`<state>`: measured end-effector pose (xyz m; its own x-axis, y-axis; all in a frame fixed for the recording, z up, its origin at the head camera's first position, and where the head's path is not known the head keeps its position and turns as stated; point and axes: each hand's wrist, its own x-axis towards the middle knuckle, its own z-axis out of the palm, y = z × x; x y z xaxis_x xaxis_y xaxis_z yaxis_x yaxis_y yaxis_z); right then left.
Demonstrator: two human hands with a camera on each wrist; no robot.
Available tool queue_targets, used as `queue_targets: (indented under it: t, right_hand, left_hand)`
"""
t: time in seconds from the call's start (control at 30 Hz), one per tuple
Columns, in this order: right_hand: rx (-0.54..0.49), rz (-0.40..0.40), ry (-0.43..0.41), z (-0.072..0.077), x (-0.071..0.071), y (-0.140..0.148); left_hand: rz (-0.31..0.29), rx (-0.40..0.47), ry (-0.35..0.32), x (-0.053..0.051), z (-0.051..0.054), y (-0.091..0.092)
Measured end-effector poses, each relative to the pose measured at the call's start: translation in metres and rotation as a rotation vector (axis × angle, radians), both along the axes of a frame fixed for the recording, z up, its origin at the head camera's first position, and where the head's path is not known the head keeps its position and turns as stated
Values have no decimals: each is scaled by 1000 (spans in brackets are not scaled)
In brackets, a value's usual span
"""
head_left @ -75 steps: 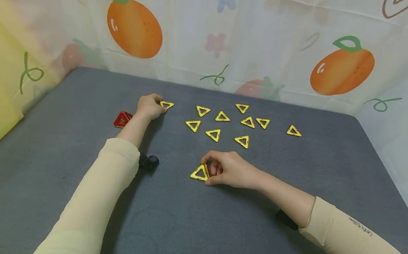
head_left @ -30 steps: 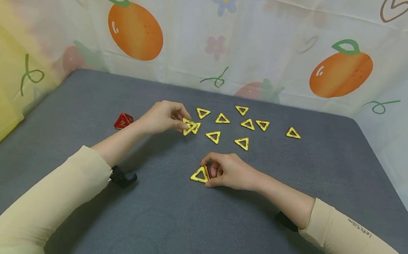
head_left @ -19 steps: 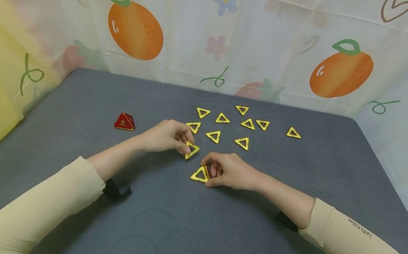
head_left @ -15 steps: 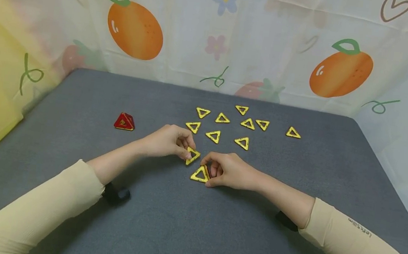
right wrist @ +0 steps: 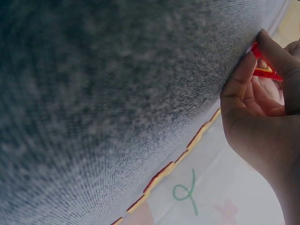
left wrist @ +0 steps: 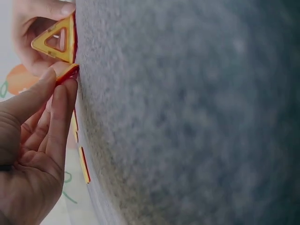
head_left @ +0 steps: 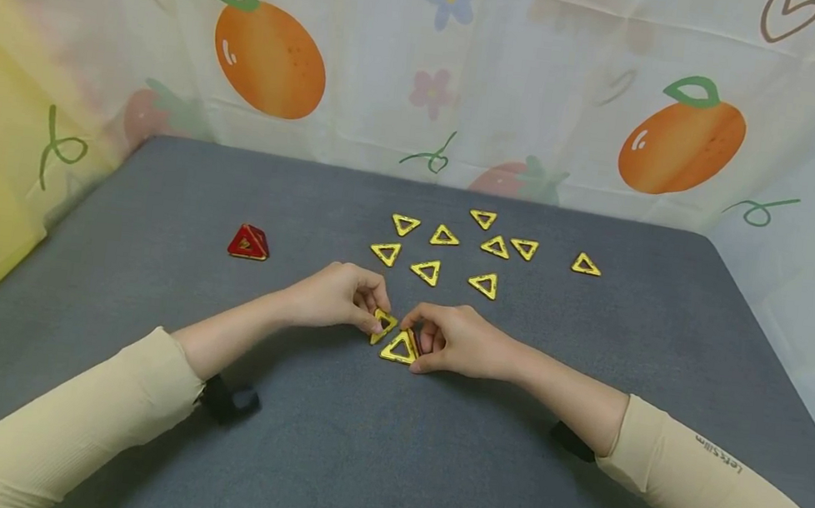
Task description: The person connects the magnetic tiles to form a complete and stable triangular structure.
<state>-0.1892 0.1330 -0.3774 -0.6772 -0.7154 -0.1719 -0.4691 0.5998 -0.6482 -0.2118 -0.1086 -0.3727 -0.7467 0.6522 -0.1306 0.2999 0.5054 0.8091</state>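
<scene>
Near the middle of the table, my right hand (head_left: 465, 342) grips upright triangular magnetic tiles (head_left: 396, 357) that lean together; its fingers hide part of them. In the left wrist view, one standing tile (left wrist: 71, 37) shows its yellow face, and in the right wrist view a red tile side (right wrist: 266, 73) appears behind the fingers. Between thumb and fingers, my left hand (head_left: 335, 296) pinches another triangular tile (head_left: 391, 320), tilted, close to the left of the standing ones. Whether its edge touches them I cannot tell.
Several yellow triangular tiles (head_left: 493, 285) lie flat beyond my hands, with one tile (head_left: 587, 269) farther right. A red pyramid (head_left: 248, 244) stands at the left on the dark grey table (head_left: 353, 466). A printed curtain (head_left: 370, 49) closes off the back.
My left hand has picked up the tile at the far left of the group and brought it right and nearer, down beside the standing tiles. My right hand has stayed put.
</scene>
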Motion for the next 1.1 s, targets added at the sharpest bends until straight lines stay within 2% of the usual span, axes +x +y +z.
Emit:
queue_targets:
  t: [0.4,0.93,1.1]
  right_hand:
    - [-3,-4,9,0,0,0]
    - [-1,-11,17,1,1,-1]
    - [-2,-17,20,1,2,-1]
  left_hand:
    - [24,18,-23,3,-5,5]
    - [62,24,-25,13,-6,7]
    - [42,34,-13,14,-6,9]
